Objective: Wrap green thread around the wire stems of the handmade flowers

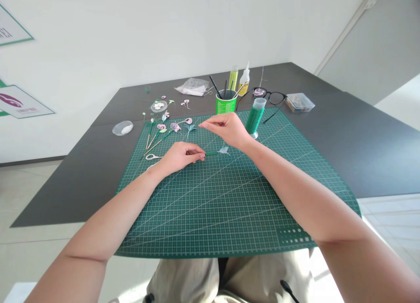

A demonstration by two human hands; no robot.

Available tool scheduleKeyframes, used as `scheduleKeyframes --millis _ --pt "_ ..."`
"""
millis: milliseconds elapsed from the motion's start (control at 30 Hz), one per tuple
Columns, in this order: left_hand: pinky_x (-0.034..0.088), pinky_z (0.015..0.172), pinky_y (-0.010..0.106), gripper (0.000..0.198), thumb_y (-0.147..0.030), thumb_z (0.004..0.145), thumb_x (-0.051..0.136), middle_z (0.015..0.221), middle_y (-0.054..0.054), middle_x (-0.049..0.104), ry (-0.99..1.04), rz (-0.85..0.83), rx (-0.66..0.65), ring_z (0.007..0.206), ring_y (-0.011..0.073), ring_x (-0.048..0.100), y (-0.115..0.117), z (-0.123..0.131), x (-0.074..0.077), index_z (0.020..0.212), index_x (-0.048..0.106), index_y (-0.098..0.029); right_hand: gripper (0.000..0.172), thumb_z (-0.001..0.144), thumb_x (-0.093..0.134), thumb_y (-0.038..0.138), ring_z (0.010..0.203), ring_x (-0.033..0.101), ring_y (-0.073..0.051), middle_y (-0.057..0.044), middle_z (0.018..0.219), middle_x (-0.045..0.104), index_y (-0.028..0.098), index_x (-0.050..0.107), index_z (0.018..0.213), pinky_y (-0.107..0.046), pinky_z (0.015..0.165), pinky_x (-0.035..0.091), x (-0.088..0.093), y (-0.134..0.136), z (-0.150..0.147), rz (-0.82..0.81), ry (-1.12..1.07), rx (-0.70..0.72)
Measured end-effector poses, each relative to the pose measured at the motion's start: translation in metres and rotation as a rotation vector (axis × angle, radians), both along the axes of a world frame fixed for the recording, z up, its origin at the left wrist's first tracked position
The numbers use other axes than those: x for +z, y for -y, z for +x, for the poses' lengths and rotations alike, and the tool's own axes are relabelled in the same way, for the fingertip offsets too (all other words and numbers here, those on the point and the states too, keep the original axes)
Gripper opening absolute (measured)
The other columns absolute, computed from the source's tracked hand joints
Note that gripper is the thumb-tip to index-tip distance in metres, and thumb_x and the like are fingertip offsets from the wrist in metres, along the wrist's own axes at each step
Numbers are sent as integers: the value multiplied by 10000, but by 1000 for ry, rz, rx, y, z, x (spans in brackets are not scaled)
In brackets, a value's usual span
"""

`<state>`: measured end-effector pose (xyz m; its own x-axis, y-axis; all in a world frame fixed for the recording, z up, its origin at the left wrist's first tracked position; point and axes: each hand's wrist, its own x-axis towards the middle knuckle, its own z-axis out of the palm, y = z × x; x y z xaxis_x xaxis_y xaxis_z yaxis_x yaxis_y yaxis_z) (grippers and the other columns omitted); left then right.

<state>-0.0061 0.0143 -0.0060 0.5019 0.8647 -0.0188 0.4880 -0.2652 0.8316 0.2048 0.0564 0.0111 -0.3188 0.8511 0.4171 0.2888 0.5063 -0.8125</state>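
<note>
Your left hand [181, 156] pinches a slim green stem [211, 153] between thumb and fingers, low over the middle of the cutting mat [210, 207], with the stem's pale blue flower head [223, 150] pointing toward the mat's right edge. Your right hand [230, 127] is raised just beyond it, thumb and fingertips pressed together; whether a fine thread is caught between them, I cannot tell. The step in hand looks like working on that stem, perhaps wrapping it, and the next move would call for a steady left pinch and light, even tension from the right. Just beside your right wrist, near the mat's far edge, stands a green thread spool [255, 118], with a green cup [226, 105] of tools to its left. Toward the mat's far left corner lie a second blue flower [189, 128], several pink flowers [175, 127] and the scissors [152, 157], whose handle shows beside your left hand. Farther out, near the far edge of the surface [354, 163], are a glue bottle [244, 81], eyeglasses [275, 98] and a clear lidded box [299, 102].
</note>
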Motion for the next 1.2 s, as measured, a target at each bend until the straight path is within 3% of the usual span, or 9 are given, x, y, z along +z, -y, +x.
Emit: scheduleKeyframes --millis 333,567,800,967,1200 --pt "558 738 301 154 -385 835 760 812 11 790 -18 81 57 724 169 713 1 -1 3 892 811 -251 404 871 678 524 563 346 -100 3 584 529 146 821 852 -282 542 282 -6 -7 3 -50 10 -16" --pt "558 761 317 158 -394 814 784 826 16 784 -20 98 72 763 182 712 0 -1 2 870 804 -247 323 851 705 449 633 469 -124 -53 716 693 150 825 842 -286 578 345 -9 -10 3 -65 29 5" --pt "580 817 340 150 -353 801 796 874 24 785 21 63 80 830 190 731 1 0 1 889 778 -232 325 857 700 451 638 470 -128 -46 690 677 150 821 834 -288 585 344 -11 -12 4 -69 70 13" --pt "591 764 334 183 -359 783 814 838 33 777 44 -4 102 781 186 728 3 1 2 878 757 -214 292 860 702 412 634 460 -126 -45 682 670 146 823 842 -288 584 345 -11 -12 5 -86 75 9" --pt "560 755 306 146 -328 797 796 809 18 756 20 125 87 760 164 697 4 1 5 803 725 -201 261 855 705 369 635 470 -127 -49 686 673 136 816 817 -288 582 346 -12 -13 4 -114 87 32"
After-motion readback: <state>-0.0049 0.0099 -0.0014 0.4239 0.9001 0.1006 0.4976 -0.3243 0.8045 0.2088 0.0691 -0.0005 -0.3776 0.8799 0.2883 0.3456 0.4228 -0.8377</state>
